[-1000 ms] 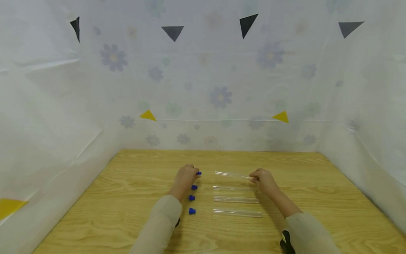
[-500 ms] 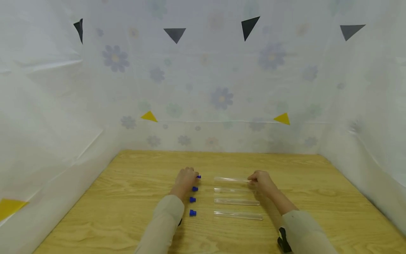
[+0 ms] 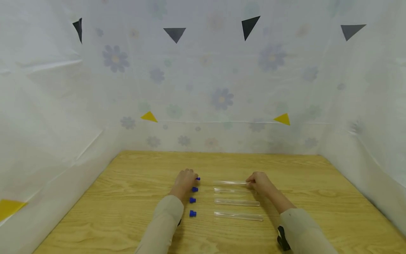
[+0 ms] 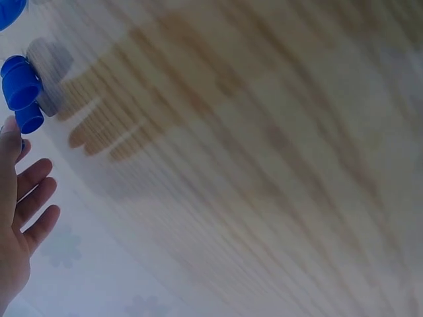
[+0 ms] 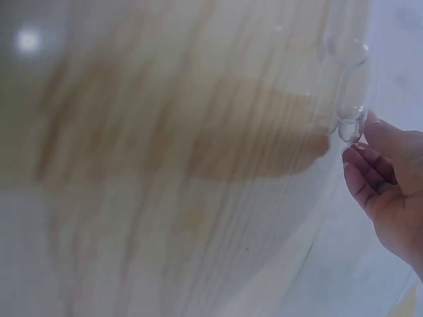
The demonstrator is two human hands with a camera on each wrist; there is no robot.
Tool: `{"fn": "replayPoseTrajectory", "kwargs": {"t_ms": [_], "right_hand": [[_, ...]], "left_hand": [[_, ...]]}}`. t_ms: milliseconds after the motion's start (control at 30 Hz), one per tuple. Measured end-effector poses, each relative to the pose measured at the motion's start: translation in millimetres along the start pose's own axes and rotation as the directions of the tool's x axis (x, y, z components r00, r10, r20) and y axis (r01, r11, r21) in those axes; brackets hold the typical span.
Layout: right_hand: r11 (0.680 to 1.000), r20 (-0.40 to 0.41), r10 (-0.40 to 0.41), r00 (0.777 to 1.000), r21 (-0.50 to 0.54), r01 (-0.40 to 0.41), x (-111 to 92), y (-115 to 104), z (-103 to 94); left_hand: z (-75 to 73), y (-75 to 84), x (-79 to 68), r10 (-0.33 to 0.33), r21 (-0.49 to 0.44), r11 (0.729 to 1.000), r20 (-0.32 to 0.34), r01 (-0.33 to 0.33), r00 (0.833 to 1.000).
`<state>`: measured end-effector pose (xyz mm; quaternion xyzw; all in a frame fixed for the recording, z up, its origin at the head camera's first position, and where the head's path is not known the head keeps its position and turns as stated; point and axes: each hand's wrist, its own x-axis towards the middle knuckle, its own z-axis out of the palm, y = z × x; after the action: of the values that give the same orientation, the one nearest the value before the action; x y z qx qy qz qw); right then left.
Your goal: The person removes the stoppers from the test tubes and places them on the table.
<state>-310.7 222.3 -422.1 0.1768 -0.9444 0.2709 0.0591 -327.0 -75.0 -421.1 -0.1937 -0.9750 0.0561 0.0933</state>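
Note:
In the head view my left hand [image 3: 184, 182] pinches the farthest blue test tube cap [image 3: 198, 179] between thumb and index finger. The other fingers of the left hand [image 4: 10, 247] are spread in the left wrist view. Three more blue caps [image 3: 192, 200] lie in a column nearer to me. My right hand [image 3: 262, 184] pinches the farthest clear test tube [image 3: 231, 182] at its right end, and the tube lies level, pointing left towards that cap. Three more test tubes [image 3: 237, 202] lie parallel nearer to me. In the right wrist view the right hand [image 5: 396, 188] has its fingertips at a rounded tube end [image 5: 351, 131].
All of this is on a wood-grain table [image 3: 142, 169]. White flowered sheeting [image 3: 196, 84] encloses the back and both sides, with black and yellow triangles on it. A black strap [image 3: 282, 238] shows beside the right sleeve.
My right hand has moved a little left and towards me with its test tube, which now lies more level. The left hand with its cap has shifted slightly towards me; the head view also shifted slightly.

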Motion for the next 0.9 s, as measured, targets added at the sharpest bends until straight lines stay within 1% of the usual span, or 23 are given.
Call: {"fn": "replayPoseTrajectory", "kwargs": {"t_ms": [33, 300, 400, 533, 700, 900], "right_hand": [[1.000, 0.007, 0.020, 1.000, 0.005, -0.020, 0.4, -0.2, 0.0], [0.999, 0.098, 0.033, 0.995, -0.001, -0.033, 0.4, -5.6, 0.2], [0.999, 0.104, 0.051, 0.993, -0.012, -0.050, 0.4, -7.6, 1.0], [0.998, 0.098, 0.066, 0.993, -0.025, -0.064, 0.8, -7.6, 2.0], [0.999, 0.100, 0.043, 0.994, -0.033, -0.040, 1.8, -6.5, 2.4], [0.999, 0.102, -0.012, 0.995, -0.041, 0.016, 2.4, -5.2, 1.2]], "left_hand": [[0.0, -0.1, 0.4, -0.003, -0.012, 1.000, 0.003, 0.003, 1.000], [-1.6, -0.2, -1.8, -0.001, -0.064, 0.998, 0.050, 0.004, 0.999], [0.0, -1.0, -2.7, -0.001, -0.065, 0.998, 0.052, 0.005, 0.999], [1.2, -1.7, -2.6, -0.004, -0.042, 0.999, 0.056, 0.007, 0.998], [-0.3, -1.4, -2.9, -0.015, -0.054, 0.998, 0.077, 0.019, 0.997], [-2.6, -0.1, -4.2, -0.008, -0.055, 0.998, 0.078, 0.012, 0.997]]}}
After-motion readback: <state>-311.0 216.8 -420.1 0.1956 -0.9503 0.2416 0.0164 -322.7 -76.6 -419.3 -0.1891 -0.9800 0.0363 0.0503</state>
